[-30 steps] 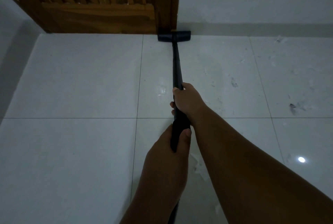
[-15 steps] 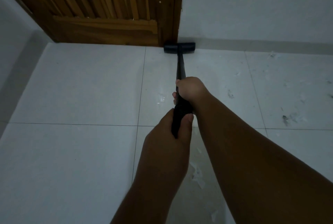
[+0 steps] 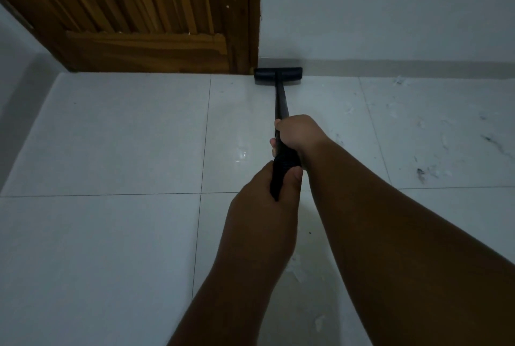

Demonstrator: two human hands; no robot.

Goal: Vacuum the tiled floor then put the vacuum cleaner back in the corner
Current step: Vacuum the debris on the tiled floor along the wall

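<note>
Moved right off the door frame (image 3: pixel 253 11), the vacuum cleaner head (image 3: pixel 289 74) is set against the wall (image 3: pixel 390 11) on the tiled floor (image 3: pixel 125 136); its wand (image 3: pixel 281 103) is gripped by right hand (image 3: pixel 301 134) and left hand (image 3: pixel 264 206).

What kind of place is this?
Most likely a room inside a home, near a doorway. The floor is large glossy white tiles, a slatted wooden door stands at the far edge, and a plain white wall with a skirting strip meets it. A vacuum cleaner is in use.

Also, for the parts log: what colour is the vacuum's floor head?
Plain black floor head, clearest in the head view, against the pale wall.
</note>
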